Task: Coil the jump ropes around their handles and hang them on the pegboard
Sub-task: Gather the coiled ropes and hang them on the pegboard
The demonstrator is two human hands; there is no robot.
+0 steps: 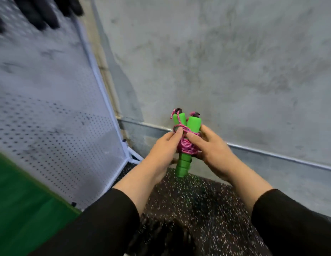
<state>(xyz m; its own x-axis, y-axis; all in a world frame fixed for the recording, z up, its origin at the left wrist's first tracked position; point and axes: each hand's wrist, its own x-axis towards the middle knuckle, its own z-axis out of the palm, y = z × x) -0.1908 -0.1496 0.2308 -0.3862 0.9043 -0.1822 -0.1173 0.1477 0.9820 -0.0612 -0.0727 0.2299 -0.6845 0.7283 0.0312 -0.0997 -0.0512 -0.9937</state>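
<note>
Head view shows both of my hands at centre frame gripping one jump rope bundle: the left hand curls round the left side of the pink rope, and the right hand pinches the wrap with thumb and fingers closed over it. The two green handles stand side by side, roughly upright, with the rope wound around their middle and one strand crossing loosely over the upper part of the left handle. I judge the coil not yet secured. Risk: if either hand relaxes, the loose strand can slip off the handle tops and the wrap unwinds. Foam handles compress, so turns may slacken. The pegboard stands to the left, well apart from the bundle; I cannot make out a free hook, so the bundle could drop to the speckled floor.
</note>
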